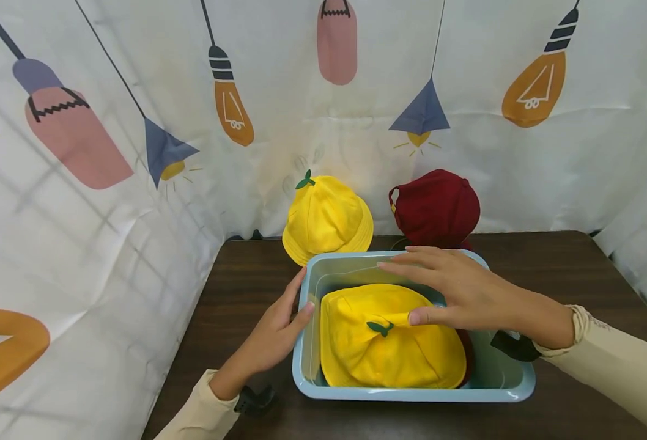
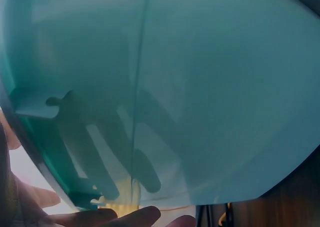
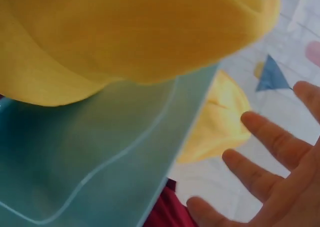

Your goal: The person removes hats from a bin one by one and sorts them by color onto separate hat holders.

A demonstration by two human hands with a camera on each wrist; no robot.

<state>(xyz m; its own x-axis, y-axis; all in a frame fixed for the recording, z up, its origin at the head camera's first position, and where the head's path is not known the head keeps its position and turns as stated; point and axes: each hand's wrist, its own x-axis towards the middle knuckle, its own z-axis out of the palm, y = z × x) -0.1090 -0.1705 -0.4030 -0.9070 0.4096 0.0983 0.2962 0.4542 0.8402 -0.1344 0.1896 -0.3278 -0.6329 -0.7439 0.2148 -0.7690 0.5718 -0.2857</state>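
A yellow bucket hat (image 1: 378, 363) with a green leaf sprout on top lies in a light blue plastic basin (image 1: 411, 395). Dark red fabric (image 1: 468, 354) peeks out under its right side. My left hand (image 1: 271, 336) rests against the basin's left side, fingers straight along the outer wall (image 2: 210, 87) in the left wrist view. Over the basin's right half hovers my right hand (image 1: 461, 287), palm down, its thumb extended near the sprout. The right wrist view has these fingers (image 3: 275, 139) straight and spread, holding nothing.
Behind the basin, another yellow bucket hat (image 1: 329, 214) with a leaf sprout sits at the back of the dark wooden table (image 1: 235, 293). To its right is a dark red cap (image 1: 438, 208). A white curtain (image 1: 301, 122) printed with lamps hangs beyond the table.
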